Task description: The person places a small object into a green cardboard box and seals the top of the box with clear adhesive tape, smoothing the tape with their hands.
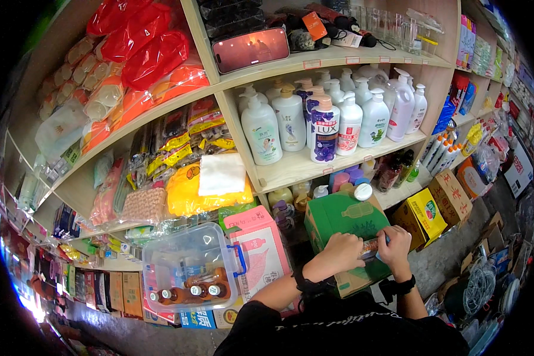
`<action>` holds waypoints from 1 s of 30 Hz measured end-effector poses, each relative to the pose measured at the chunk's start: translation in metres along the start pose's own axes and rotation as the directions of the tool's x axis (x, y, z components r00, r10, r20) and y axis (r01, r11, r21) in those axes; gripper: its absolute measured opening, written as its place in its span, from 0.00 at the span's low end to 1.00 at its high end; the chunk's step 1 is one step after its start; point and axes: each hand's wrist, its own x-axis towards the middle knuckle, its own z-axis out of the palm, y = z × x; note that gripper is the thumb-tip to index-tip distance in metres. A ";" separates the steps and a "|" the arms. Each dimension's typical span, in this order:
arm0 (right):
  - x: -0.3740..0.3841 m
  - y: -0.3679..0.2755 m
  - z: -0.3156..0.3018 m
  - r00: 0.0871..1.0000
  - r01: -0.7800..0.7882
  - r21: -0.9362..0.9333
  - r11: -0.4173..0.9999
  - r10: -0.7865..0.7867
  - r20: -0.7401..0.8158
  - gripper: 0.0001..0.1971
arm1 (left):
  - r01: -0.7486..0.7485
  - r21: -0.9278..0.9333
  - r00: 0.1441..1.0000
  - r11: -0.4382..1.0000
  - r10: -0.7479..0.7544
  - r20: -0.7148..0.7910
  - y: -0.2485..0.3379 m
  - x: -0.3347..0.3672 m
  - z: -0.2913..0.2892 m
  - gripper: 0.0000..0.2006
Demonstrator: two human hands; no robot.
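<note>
"Centrally, what do we note of the hands?"

"We see the left hand (341,254) and the right hand (396,244) each closed on a small item (369,248), left and right of it, above the top of the green carton (343,221). Much of it is covered by the grip, so we cannot tell its kind."

"How far along do we judge the work?"

"Partway, in our judgement: the item is in hand, not yet set down. Whether it is opened or sealed, we cannot tell."

"And farther out?"

"To the left, past the pink carton (256,246), we find several amber bottles (203,280) lying in the clear tub (184,246); perhaps these are the portion done. Behind, we see pump bottles (291,121) upright on the shelf (273,174), apart from both hands. How much is left, we cannot count."
</note>
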 end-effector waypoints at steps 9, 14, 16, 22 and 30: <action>0.001 -0.004 -0.002 1.000 -0.003 0.005 1.000 0.003 0.010 0.09 | 0.007 -0.004 1.000 1.000 -0.007 0.010 -0.001 0.000 0.001 0.30; 0.001 -0.003 -0.001 1.000 0.002 0.008 1.000 -0.002 0.000 0.09 | 0.003 -0.008 1.000 1.000 -0.003 0.011 -0.002 0.000 0.001 0.29; 0.001 -0.002 -0.002 1.000 0.007 0.003 1.000 -0.007 -0.002 0.09 | -0.001 -0.006 1.000 1.000 0.001 0.002 -0.002 0.001 0.002 0.29; 0.001 0.001 -0.002 1.000 0.003 0.004 1.000 -0.003 -0.007 0.09 | -0.004 -0.005 1.000 1.000 0.004 0.008 0.001 0.003 -0.002 0.29; -0.004 0.010 0.004 0.999 0.047 -0.013 0.999 -0.047 -0.012 0.09 | -0.007 -0.040 1.000 0.999 0.006 -0.024 0.000 -0.001 -0.002 0.26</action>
